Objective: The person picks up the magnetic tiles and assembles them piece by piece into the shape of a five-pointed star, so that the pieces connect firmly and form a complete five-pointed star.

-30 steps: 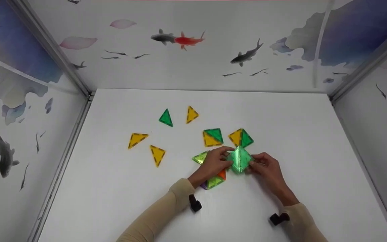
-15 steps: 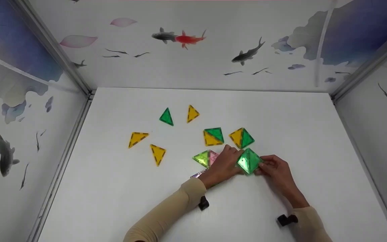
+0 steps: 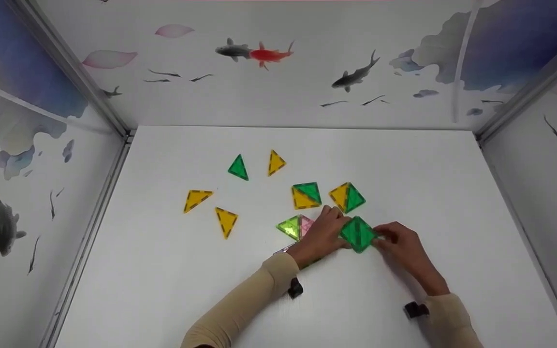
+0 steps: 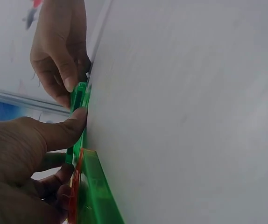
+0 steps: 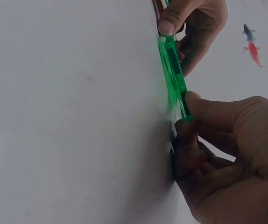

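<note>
Two green triangular magnetic tiles lie edge to edge as a square, low over the white table. My left hand pinches the square's left corner between thumb and fingers. At its opposite corner, my right hand pinches it with thumb and fingertips. The left wrist view shows the green tiles edge-on, with an orange tile and another green piece beside the left fingers. Under my left forearm, a light green tile and a pink tile lie joined; more tiles there are mostly hidden.
Two yellow-and-green squares lie just beyond my hands. Farther left are a loose green triangle and several yellow triangles. Walls printed with fish enclose the white table at the back and sides.
Both hands moved right with the green square, then nearly stopped. The square now lies flatter, its glare gone. My left forearm now covers more of the tiles below it, while the pink tile came into sight.
</note>
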`<move>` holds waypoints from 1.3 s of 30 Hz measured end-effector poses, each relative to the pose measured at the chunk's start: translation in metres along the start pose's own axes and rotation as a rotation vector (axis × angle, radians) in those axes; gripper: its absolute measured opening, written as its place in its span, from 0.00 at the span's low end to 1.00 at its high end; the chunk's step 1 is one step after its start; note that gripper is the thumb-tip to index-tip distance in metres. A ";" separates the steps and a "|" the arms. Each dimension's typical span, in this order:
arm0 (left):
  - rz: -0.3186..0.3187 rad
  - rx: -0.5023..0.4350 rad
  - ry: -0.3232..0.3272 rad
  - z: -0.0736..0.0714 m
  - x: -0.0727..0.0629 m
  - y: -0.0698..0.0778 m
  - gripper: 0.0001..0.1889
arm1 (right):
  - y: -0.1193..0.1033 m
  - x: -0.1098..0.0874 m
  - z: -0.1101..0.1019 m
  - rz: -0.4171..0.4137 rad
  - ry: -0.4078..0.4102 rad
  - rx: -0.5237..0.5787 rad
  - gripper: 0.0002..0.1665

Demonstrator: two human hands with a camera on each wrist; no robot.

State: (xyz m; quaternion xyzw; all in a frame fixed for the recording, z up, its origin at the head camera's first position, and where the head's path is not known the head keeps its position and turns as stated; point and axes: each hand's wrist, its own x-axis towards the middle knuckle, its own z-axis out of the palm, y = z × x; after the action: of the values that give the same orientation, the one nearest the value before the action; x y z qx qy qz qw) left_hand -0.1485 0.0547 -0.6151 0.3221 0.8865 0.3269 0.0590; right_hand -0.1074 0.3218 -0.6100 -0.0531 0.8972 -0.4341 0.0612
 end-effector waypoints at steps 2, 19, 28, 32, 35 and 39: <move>0.000 -0.004 -0.006 0.000 0.000 0.000 0.33 | 0.000 0.001 0.000 -0.014 -0.006 -0.029 0.18; -0.020 0.066 0.000 0.004 0.008 0.005 0.32 | 0.013 0.005 -0.002 -0.227 0.041 -0.175 0.23; -0.161 0.187 -0.025 0.016 0.030 0.027 0.36 | 0.025 0.010 -0.015 -0.199 0.090 -0.163 0.20; -0.196 0.212 -0.020 0.020 0.037 0.036 0.37 | 0.028 0.014 -0.020 -0.157 0.093 -0.152 0.18; -0.217 0.202 -0.022 0.021 0.039 0.041 0.38 | 0.029 0.016 -0.023 -0.122 0.095 -0.141 0.17; -0.229 0.171 -0.019 0.020 0.038 0.041 0.38 | 0.027 0.018 -0.025 -0.102 0.092 -0.138 0.16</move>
State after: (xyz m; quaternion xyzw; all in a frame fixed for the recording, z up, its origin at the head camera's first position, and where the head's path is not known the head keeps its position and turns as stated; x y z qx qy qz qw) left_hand -0.1501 0.1121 -0.6014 0.2258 0.9415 0.2383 0.0766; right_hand -0.1300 0.3551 -0.6166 -0.0827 0.9230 -0.3757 -0.0058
